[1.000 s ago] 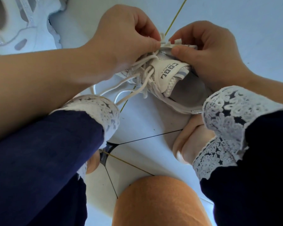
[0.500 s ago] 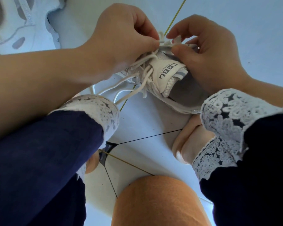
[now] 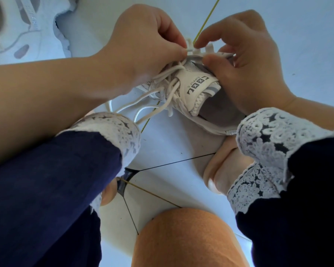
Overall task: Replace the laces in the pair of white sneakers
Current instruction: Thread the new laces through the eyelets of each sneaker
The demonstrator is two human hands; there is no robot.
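White lace is pinched in both your hands, just above the tongue of the sneaker. The shoe sits on the pale floor between your knees, tilted, its opening turned toward you and the printed tongue label facing up.

Your left hand has thumb and forefinger clamped together on the lace at the top eyelets, and its other fingers are curled in. Your right hand meets it there. Its forefinger tip touches the lace right beside the left pinch, its thumb presses down on the tongue's upper edge with a bit of lace between the two, and its other fingers are bent over the shoe's far side.

Loose loops and ends of the lace trail from the eyelets toward your left knee and lie on the floor.

The other shoe lies on the floor far to your left, well apart, partly out of view.

Navy trousers with white lacework cuffs cover both knees. A thin yellow line runs across the floor and passes under the sneaker.
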